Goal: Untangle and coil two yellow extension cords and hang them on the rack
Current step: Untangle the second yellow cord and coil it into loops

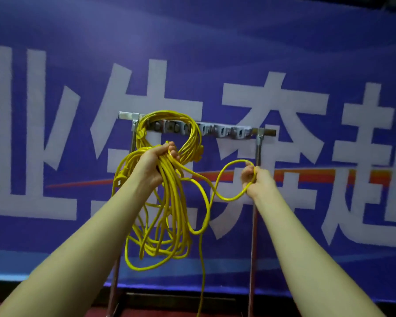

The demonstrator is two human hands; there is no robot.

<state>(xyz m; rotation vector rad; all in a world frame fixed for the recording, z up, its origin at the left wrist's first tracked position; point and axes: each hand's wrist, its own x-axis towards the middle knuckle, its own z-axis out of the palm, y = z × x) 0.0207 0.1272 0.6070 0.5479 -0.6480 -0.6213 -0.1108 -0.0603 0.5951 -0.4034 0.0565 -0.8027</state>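
One coiled yellow extension cord (193, 131) hangs on the left end of the metal rack (229, 131). My left hand (156, 161) is shut on a bundle of loops of a second yellow cord (169, 216), which droop below it in front of the rack. From that bundle a strand runs right to my right hand (256, 179), which is shut on a small loop of the same cord near the rack's right post. One free end trails down toward the floor.
The rack's bar carries a row of grey hooks (236, 132) to the right of the hung coil. Its two posts (253, 248) stand on a dark floor. Behind hangs a blue banner (306, 53) with large white characters.
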